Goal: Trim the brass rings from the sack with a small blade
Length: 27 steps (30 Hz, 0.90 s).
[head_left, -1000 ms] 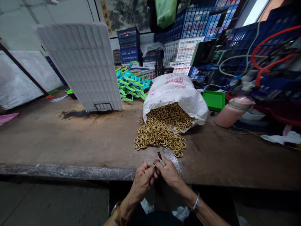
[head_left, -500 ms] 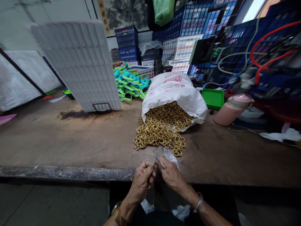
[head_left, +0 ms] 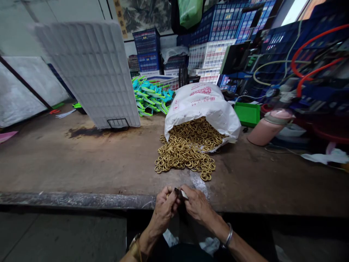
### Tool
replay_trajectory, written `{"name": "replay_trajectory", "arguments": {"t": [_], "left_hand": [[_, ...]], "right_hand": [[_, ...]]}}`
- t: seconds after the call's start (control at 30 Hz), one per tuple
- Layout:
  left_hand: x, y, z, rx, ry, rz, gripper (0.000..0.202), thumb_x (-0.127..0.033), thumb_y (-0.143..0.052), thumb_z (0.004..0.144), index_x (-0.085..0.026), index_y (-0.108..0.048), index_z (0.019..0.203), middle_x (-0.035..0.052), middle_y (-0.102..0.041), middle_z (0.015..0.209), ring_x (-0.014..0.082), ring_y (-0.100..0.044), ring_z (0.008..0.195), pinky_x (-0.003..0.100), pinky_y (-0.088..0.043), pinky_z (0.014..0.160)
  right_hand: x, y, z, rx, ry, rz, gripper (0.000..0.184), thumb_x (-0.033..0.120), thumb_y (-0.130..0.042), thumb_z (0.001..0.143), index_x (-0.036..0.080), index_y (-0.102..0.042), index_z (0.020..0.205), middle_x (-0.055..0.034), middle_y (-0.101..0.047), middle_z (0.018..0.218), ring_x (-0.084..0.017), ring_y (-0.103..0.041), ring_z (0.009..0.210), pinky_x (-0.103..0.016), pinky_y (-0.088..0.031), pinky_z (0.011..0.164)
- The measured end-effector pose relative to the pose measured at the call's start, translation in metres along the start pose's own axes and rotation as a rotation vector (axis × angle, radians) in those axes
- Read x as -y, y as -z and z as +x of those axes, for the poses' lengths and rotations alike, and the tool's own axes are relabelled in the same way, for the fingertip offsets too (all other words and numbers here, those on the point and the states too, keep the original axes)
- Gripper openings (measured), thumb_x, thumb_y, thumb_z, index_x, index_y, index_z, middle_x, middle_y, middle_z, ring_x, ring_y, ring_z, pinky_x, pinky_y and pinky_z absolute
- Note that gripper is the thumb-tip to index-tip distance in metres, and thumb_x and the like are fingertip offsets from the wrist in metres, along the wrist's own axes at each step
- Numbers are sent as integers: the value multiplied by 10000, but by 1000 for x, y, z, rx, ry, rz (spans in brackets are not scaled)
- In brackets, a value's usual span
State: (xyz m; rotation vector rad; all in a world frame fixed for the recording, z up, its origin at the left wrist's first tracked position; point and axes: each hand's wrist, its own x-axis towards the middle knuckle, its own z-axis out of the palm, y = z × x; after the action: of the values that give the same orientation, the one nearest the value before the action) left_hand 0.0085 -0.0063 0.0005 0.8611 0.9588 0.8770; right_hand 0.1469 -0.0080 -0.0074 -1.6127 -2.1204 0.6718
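Note:
At the table's front edge, my left hand (head_left: 165, 205) is closed with thumb and fingers pinching a small gold-coloured ring (head_left: 168, 196), mostly hidden by the fingers. My right hand (head_left: 197, 203) is closed on a small knife-like blade (head_left: 184, 194), its pale flat side showing; the handle is out of sight. The blade's dark end meets the left fingertips. Just beyond both hands, a heap of gold-coloured rings (head_left: 182, 156) spills from the mouth of a white woven sack (head_left: 199, 102) lying on its side.
A tall pale ribbed panel (head_left: 92, 72) stands at left on the brown table (head_left: 68, 163). Green and teal plastic pieces (head_left: 151, 96) are piled behind it. Right of the sack sit a green tray (head_left: 247, 113) and a pink bottle (head_left: 269, 127). Stacked crates (head_left: 207, 54) fill the back.
The blade in my right hand has turned, now showing a broader pale side, with its end closer to my left fingertips. The rings, sack and panel have stayed put.

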Motion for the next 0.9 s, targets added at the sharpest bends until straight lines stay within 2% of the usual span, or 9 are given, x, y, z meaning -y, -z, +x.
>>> {"name": "replay_trajectory", "arguments": {"t": [0.17, 0.3, 0.47, 0.53, 0.63, 0.77, 0.83, 0.9], "left_hand": [[1, 1, 0, 3, -32, 48, 344, -498, -532, 719, -173, -423, 686, -71, -432, 508, 18, -278, 359, 157, -184, 346], [-3, 0, -10, 58, 5, 71, 323, -473, -523, 740, -169, -445, 662, -68, -425, 487, 21, -283, 357, 158, -185, 349], [-10, -3, -16, 181, 29, -140, 271, -420, -516, 766, -162, -490, 684, -47, -460, 506, 22, -280, 345, 164, -197, 337], [-11, -4, -13, 194, 47, -203, 290, -423, -484, 786, -144, -527, 718, -33, -463, 509, 31, -298, 363, 166, -233, 343], [-10, -4, -7, 164, 68, -250, 265, -389, -505, 782, -129, -545, 748, 8, -527, 597, 42, -366, 408, 163, -267, 349], [-8, -2, -5, 144, 125, -383, 179, -314, -574, 738, -164, -530, 824, 22, -564, 727, 62, -447, 474, 160, -299, 362], [-8, 1, -5, 139, 156, -451, 200, -303, -585, 726, -163, -540, 861, 16, -552, 717, 71, -472, 504, 162, -322, 381], [-6, 4, -5, 116, 185, -508, 190, -310, -589, 721, -141, -556, 799, 18, -544, 713, 79, -495, 541, 163, -341, 397]], "right_hand": [[1, -1, -1, 30, -20, -97, 285, 48, -356, 633, 184, -493, 843, 3, -569, 641, -119, -480, 559, -230, -250, 534], [-9, 0, -2, -38, -81, -220, 226, 93, -375, 698, 164, -502, 870, -18, -574, 635, -130, -494, 558, -244, -237, 523], [-34, 20, -3, -173, -266, -315, 210, 89, -377, 724, 185, -508, 856, -20, -597, 642, -133, -523, 553, -251, -209, 502], [-43, 31, -3, -242, -333, -307, 200, 106, -380, 747, 189, -498, 886, -20, -612, 668, -139, -544, 579, -247, -218, 509], [-54, 42, 0, -322, -448, -279, 160, 213, -384, 813, 184, -478, 940, -33, -630, 732, -153, -566, 608, -245, -229, 512], [-58, 46, 9, -295, -559, -316, 201, 333, -394, 832, 185, -496, 921, -62, -637, 749, -178, -578, 620, -250, -225, 504], [-57, 45, 12, -265, -555, -356, 201, 328, -396, 831, 189, -509, 924, -75, -638, 750, -188, -579, 627, -253, -222, 506], [-55, 43, 14, -259, -543, -377, 183, 291, -396, 828, 194, -518, 924, -73, -634, 733, -179, -570, 611, -252, -215, 506]]}}
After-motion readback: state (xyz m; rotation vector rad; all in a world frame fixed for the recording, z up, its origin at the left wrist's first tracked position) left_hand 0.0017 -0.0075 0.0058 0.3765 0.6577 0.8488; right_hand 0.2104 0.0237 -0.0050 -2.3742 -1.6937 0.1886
